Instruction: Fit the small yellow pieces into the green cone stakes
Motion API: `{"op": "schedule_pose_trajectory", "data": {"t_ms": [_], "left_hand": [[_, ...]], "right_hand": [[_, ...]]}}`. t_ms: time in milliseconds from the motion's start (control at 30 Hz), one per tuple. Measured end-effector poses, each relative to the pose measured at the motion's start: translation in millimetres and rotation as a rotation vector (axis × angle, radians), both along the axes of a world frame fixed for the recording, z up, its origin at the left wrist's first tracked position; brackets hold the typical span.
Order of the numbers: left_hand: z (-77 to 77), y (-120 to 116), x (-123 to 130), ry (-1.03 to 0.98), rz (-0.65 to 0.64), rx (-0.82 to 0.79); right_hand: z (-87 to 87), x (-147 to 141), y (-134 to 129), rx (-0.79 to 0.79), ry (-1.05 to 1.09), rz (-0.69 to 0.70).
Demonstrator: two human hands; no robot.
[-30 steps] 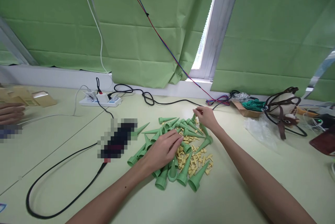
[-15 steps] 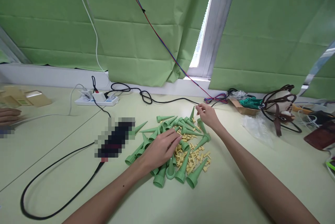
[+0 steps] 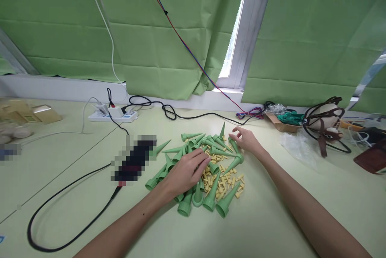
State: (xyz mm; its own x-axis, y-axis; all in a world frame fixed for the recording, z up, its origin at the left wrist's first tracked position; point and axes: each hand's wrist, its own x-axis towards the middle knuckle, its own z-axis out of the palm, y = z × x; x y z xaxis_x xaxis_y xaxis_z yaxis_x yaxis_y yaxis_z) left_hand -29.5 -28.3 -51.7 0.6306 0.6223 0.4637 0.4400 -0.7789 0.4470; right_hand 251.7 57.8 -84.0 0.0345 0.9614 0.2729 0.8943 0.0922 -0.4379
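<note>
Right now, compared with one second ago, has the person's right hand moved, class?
Yes: against the window frame, the right hand has shifted rightward and slightly lower in view, away from the upward-pointing green cone.

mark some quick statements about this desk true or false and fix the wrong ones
1. Green cones and yellow pieces lie together in one pile. True.
2. The power strip lies to the right of the pile. False: it lies to the left, near the wall.
3. The left grip is over the pile. True.
4. The right grip is clutching a cable. False: its fingers are parted, near cones at the pile's right edge.
</note>
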Motion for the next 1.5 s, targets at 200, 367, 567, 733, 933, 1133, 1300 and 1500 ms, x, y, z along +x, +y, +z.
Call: {"op": "schedule_pose_trajectory", "data": {"t_ms": [200,367,567,733,933,1133,1300,1500], "left_hand": [[-1.5,0.9,-0.2,0.005,-0.005,0.017],[-0.5,0.4,0.1,0.002,-0.01,0.01],[-0.1,-0.6,0.5,-0.003,-0.009,0.008],[0.3,-0.8,0.6,0.003,-0.013,-0.002],[0.2,-0.7,0.5,-0.006,-0.026,0.019],[0.6,-1.3,0.8,-0.014,-0.023,0.016],[-0.4,-1.0,0.9,-0.028,-0.02,0.017],[-2.6,0.4,0.3,-0.026,0.026,0.008]], "right_hand": [[-0.7,-4.6,-1.2,-0.053,-0.036,0.054],[-0.5,-8.0,-2.9,-0.072,-0.048,0.074],[-0.9,-13.1,-5.2,-0.052,-0.037,0.095],[-4.2,-15.6,-9.2,-0.012,0.001,0.104],[-5.4,-13.8,-14.4,0.06,0.059,0.09],[12.4,-20.7,-26.0,0.208,0.079,0.063],[30.8,-42.0,-46.9,0.518,0.058,-0.029],[27.2,-68.4,-74.8,0.635,0.159,0.053]]}}
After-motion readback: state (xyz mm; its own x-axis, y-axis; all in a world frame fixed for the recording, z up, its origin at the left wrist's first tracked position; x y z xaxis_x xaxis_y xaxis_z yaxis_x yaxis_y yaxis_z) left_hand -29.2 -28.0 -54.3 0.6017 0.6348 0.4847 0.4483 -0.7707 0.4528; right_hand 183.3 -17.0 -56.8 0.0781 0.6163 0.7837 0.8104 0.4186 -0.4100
